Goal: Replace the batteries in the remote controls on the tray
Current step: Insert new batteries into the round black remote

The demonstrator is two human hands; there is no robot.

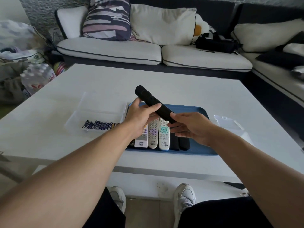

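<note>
Both forearms reach forward from the bottom of the view over a white table point(197, 96), above the person's knees and shoes. The left hand point(141, 116) grips a black remote point(153, 103) around its middle, thumb on top and fingers curled beneath. The right hand point(192, 127) pinches the near end of the same remote between thumb and fingers. The remote is held in the air above a blue tray point(197, 111).

Orientation: the long axis of the remote runs diagonally, its far end up and to the left, its near end down and to the right. The left hand is nearer the middle and the far end; the right hand has the near end only. Whether the side now facing up carries the battery cover cannot be told, as the surface reads plain black.

Judgement: the step in hand is opening the battery compartment. If the cover slides along the long axis, the left hand would serve as the brace while the right hand works the near end.

On the tray lie further remotes side by side: a white remote point(141, 140), a grey remote point(153, 134), a white remote with teal buttons point(164, 134) and two black ones, partly hidden. To the left of the tray, a clear box point(92, 109) holds a row of batteries point(100, 125). A clear lid point(228, 123) lies to the right.
</note>
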